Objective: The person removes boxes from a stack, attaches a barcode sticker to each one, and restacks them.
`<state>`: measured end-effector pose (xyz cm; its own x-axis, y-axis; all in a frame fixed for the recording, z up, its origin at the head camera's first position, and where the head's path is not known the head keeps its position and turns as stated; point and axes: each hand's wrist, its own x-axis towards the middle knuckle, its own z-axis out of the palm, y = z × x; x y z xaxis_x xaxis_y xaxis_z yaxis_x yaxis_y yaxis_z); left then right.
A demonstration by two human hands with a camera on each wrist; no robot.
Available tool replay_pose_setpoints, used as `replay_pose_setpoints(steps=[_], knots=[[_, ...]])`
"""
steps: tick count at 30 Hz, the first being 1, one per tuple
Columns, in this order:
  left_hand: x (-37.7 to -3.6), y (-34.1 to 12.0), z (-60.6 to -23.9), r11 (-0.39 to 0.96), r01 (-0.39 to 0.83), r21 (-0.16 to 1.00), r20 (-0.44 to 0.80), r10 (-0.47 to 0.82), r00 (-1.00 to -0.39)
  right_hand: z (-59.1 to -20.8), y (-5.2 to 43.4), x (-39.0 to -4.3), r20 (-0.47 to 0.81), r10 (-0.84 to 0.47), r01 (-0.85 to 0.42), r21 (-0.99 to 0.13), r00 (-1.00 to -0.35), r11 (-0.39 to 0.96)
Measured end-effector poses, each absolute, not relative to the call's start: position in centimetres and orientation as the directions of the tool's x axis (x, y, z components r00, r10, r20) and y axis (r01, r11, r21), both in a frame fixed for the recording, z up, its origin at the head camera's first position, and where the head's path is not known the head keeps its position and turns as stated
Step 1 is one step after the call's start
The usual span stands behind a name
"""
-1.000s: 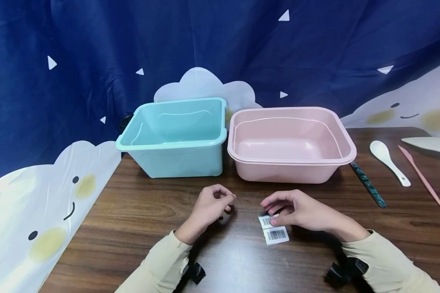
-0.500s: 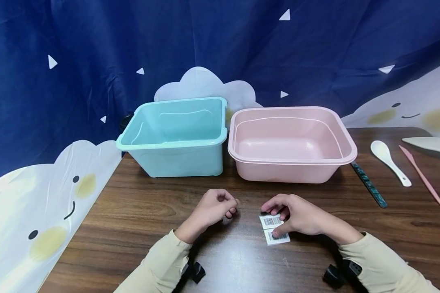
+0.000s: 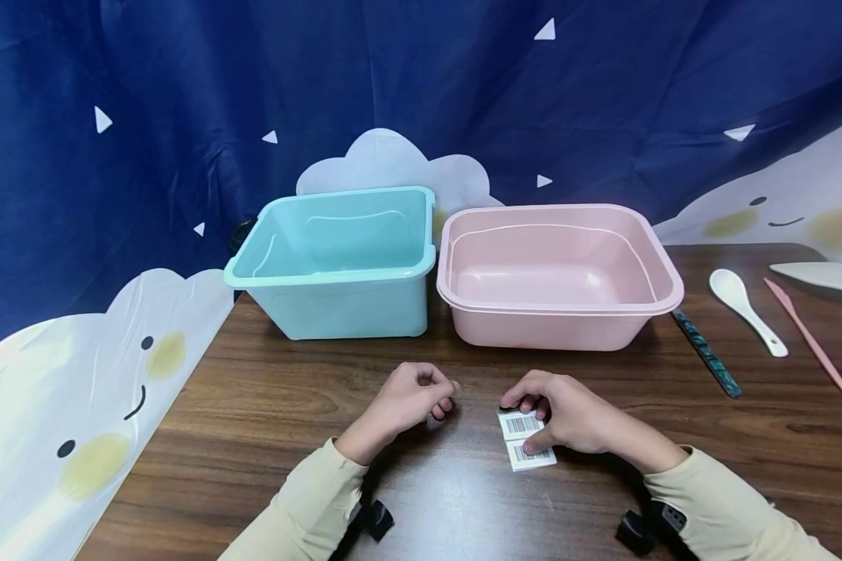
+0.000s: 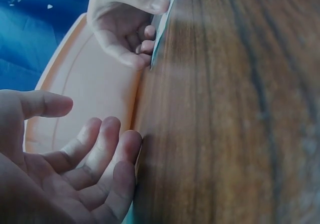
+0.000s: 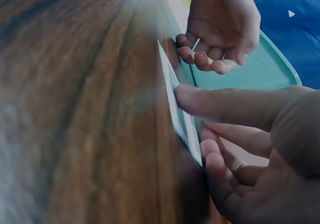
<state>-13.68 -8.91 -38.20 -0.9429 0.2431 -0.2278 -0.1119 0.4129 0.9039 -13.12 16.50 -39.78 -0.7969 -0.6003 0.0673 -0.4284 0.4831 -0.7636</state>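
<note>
A small flat packet (image 3: 521, 424) with two white barcode labels lies at the middle of the wooden table. My right hand (image 3: 570, 411) grips it, thumb on the lower label and fingertips at the far edge. In the right wrist view, the packet (image 5: 171, 92) is seen nearly edge-on, with the thumb (image 5: 225, 103) across its printed face. To its left, my left hand (image 3: 412, 399) hovers close to the table with loosely curled fingers. The left wrist view shows those fingers (image 4: 110, 149) holding nothing, apart from the packet.
A turquoise basin (image 3: 351, 308) and a pink basin (image 3: 547, 331) stand side by side at the back. On the right lie a dark green patterned stick (image 3: 707, 354), a white spoon (image 3: 733, 292), a pink knife (image 3: 803, 331) and a white flat utensil (image 3: 824, 274).
My right hand has come down and closer onto the packet, its thumb shifting from the upper label to the lower one. The left hand has dropped slightly.
</note>
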Motion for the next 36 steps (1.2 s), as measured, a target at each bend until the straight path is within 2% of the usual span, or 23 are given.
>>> replay_pose_setpoints(steps=[16, 36], knots=[[-13.71, -8.86, -37.99, 0.409, -0.129, 0.903, -0.245, 0.244, -0.938, -39.18, 16.03, -12.54, 0.103, -0.537, -0.485, -0.594, -0.837, 0.642], [-13.55, -8.80, -37.92, 0.382, -0.136, 0.914, -0.255, 0.280, -0.926, -38.96, 15.62, -12.13, 0.127, -0.558, -0.493, -0.653, -0.820, 0.575]])
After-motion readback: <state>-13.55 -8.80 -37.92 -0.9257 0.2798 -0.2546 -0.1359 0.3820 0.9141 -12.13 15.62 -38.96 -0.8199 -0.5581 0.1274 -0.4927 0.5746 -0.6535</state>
